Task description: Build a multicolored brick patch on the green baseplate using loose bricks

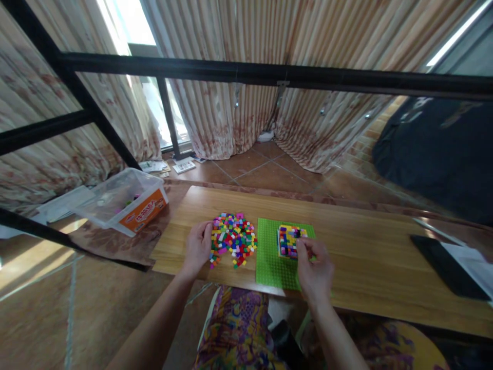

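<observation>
A block of multicoloured building bricks [288, 241] stands on a green baseplate [269, 267], several bricks across. My right hand [316, 270] is at the block's right edge, thumb and fingertips pinched together over it. Whatever lies between those fingertips is too small or hidden to make out. Left of the baseplate spreads a loose pile of small coloured bricks [233, 239]. My left hand [197, 247] rests at the pile's left edge with its fingers curled closed. I cannot see what, if anything, it holds.
Both lie on a long wooden table [365, 246]. A clear plastic bin [142, 210] with an orange label stands beyond its left end. A dark flat object [447, 264] and papers lie at the right. Black metal bars [215, 69] cross in front of the curtains.
</observation>
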A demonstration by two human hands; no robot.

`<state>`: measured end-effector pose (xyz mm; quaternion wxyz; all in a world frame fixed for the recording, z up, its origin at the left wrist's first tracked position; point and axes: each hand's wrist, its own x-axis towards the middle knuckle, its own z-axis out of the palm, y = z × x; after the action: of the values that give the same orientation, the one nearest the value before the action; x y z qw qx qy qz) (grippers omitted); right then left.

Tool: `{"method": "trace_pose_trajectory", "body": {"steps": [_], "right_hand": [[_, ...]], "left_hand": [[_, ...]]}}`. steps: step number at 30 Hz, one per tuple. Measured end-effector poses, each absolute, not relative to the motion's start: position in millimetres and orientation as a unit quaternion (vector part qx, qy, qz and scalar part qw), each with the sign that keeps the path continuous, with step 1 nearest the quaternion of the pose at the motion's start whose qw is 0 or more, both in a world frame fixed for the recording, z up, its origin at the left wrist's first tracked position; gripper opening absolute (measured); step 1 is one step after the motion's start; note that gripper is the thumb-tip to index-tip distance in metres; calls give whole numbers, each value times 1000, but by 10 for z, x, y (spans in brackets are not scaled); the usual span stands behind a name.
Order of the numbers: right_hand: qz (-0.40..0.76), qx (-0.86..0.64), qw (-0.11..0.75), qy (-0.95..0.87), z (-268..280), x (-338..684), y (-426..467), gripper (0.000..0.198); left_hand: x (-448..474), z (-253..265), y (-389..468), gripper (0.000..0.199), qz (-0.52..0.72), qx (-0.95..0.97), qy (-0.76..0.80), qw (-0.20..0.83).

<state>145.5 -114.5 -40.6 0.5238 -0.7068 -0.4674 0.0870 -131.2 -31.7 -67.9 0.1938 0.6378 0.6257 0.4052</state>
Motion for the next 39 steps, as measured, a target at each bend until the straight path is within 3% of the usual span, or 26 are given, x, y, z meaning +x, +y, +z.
{"method": "trace_pose_trajectory", "body": {"steps": [10,18,39], "right_hand": [[67,-663,492,-560,-374,1151,-1206,23],[125,-573,349,-730,-468,539,-1338,13],[90,-572,222,-785,-489,444,-1102,10]], "left_hand": [[-1307,-676,-326,39,408,633,629,192],[-1310,-680,-327,39,411,635,623,200],[-1312,-685,-316,38,410,636,623,198]]}}
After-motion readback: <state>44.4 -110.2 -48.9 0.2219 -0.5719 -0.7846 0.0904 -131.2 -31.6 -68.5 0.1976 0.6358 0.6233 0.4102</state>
